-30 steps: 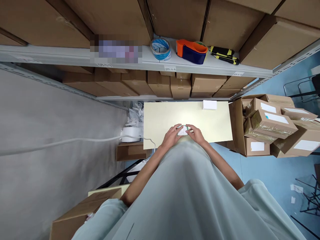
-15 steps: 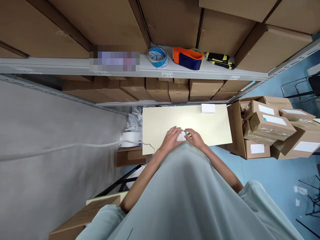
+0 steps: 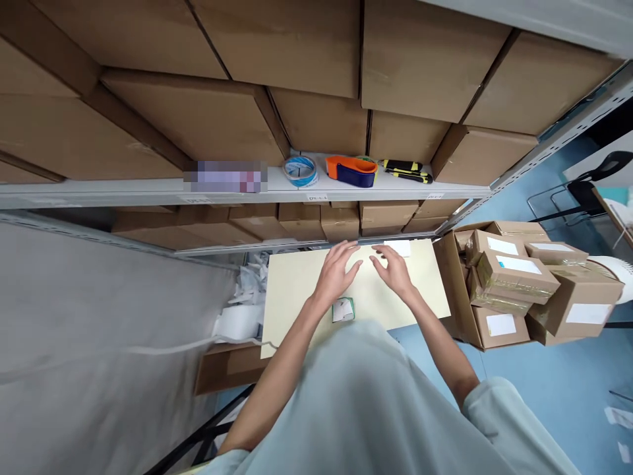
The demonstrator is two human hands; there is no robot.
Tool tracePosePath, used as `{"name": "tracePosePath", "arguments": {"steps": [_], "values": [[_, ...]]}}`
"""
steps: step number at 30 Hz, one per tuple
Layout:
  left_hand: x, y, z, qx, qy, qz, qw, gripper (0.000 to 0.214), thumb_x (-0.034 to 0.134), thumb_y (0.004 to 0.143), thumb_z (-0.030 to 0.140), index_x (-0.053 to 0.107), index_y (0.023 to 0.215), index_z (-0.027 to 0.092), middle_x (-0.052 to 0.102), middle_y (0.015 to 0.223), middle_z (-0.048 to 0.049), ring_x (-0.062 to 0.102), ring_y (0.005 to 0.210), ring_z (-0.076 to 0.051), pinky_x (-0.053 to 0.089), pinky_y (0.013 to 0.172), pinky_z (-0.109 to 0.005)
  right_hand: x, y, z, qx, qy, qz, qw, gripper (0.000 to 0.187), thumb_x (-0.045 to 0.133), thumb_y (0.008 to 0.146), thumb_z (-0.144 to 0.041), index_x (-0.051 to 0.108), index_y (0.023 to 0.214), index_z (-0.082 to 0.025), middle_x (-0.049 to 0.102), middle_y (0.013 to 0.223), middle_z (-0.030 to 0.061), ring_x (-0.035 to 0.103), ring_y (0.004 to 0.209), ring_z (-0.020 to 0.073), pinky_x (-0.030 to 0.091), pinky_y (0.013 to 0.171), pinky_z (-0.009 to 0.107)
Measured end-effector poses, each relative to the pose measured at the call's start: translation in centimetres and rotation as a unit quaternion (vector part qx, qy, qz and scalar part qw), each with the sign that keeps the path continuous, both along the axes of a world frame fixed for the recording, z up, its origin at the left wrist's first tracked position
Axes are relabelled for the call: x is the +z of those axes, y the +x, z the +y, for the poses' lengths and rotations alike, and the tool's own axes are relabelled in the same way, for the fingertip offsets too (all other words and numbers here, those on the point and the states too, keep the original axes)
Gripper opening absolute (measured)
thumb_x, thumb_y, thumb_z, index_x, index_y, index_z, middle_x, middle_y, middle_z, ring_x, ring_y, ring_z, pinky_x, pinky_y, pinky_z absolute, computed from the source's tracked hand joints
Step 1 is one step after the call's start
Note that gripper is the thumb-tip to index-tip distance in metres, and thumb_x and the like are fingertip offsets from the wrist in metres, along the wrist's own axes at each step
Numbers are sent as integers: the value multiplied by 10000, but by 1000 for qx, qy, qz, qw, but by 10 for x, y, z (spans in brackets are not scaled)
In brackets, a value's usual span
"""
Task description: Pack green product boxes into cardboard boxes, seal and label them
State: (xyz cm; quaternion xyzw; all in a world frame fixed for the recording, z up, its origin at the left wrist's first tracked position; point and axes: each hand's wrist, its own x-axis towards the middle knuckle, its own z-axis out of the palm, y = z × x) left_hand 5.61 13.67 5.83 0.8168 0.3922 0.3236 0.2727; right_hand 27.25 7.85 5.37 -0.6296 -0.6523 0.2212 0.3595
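Both of my hands hover over the pale yellow tabletop [image 3: 291,290], fingers apart and nothing in them. My left hand [image 3: 337,272] has its thumb pointing toward my right hand [image 3: 391,265], and a gap separates the two. A small white packet with green edges [image 3: 343,309] lies on the table close to my body, below my left hand. Just beyond my right fingertips is a white rectangular item [image 3: 398,248], perhaps a stack of labels or a small box; I cannot tell which.
A shelf edge [image 3: 277,191] over the table carries a roll of blue tape [image 3: 301,171], an orange and navy tape dispenser [image 3: 352,171] and black-yellow utility knives [image 3: 406,170]. Cardboard boxes fill the shelves. A large carton [image 3: 452,290] of labelled parcels stands right. A cable [image 3: 173,349] crosses left.
My hands have let go of the small white packet and moved forward, away from my body. The packet now lies on the table. The camera view has tilted upward.
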Motion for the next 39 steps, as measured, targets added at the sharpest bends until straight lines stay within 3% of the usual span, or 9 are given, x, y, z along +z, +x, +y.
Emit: {"name": "tracePosePath", "arguments": {"steps": [4,9,14,18,21,23,27,33,39], "values": [[25,19,40,42,34,-26,998,357,611,1090,399,707,1410,273,720,1512,-104,606,1472,-323,469,1295,-555,34,19,54,9,57,-93,994,393,512,1153,-480,683,1398,-225,758,1322,158,698,1278,354,561,1143,534],[48,30,84,94,68,-58,991,355,609,1086,428,721,1369,245,726,1474,-116,629,1414,-321,479,1274,-531,66,25,169,31,95,-209,973,576,447,1168,-548,536,1528,-107,592,1513,260,540,1458,424,437,1236,654],[59,33,100,119,82,-79,986,360,614,1087,453,724,1349,231,727,1445,-122,640,1395,-315,483,1269,-515,59,10,266,24,12,-268,963,681,573,1128,-584,550,1425,28,607,1444,347,530,1472,468,320,1279,748],[57,25,91,136,75,-81,984,339,623,1086,435,728,1338,234,740,1413,-117,661,1368,-307,509,1248,-507,50,3,287,11,-18,-273,962,603,693,1091,-509,606,1323,41,700,1292,325,639,1364,440,369,1259,711],[51,11,77,147,57,-95,983,360,621,1093,460,723,1355,234,743,1404,-122,676,1358,-305,526,1237,-507,51,6,271,10,2,-272,962,576,652,1112,-520,602,1329,11,703,1282,310,654,1345,433,414,1235,689],[46,-2,64,157,35,-124,979,408,603,1107,501,703,1388,223,735,1409,-134,690,1348,-294,554,1210,-489,53,7,240,20,47,-261,964,580,548,1148,-562,582,1373,-29,690,1314,296,645,1358,422,440,1226,665],[39,-29,25,198,-29,-226,953,476,559,1127,583,672,1414,220,723,1403,-144,747,1267,-252,628,1110,-418,54,-4,136,62,127,-188,972,611,419,1135,-712,609,1344,-171,711,1257,201,684,1271,386,540,1150,614],[42,-54,-57,190,-73,-241,949,459,575,1124,580,676,1452,275,683,1465,-132,730,1322,-257,653,1098,-411,40,-40,-15,61,101,-127,985,412,643,1071,-656,668,1109,-246,747,1018,122,722,1046,349,607,1033,553],[39,-71,-105,170,-93,-234,953,452,608,1119,531,662,1489,277,674,1467,-131,779,1186,-227,695,983,-371,25,-53,-74,77,94,-150,981,330,676,1081,-571,684,1146,-248,777,1029,122,742,1063,346,602,1047,553]]}}
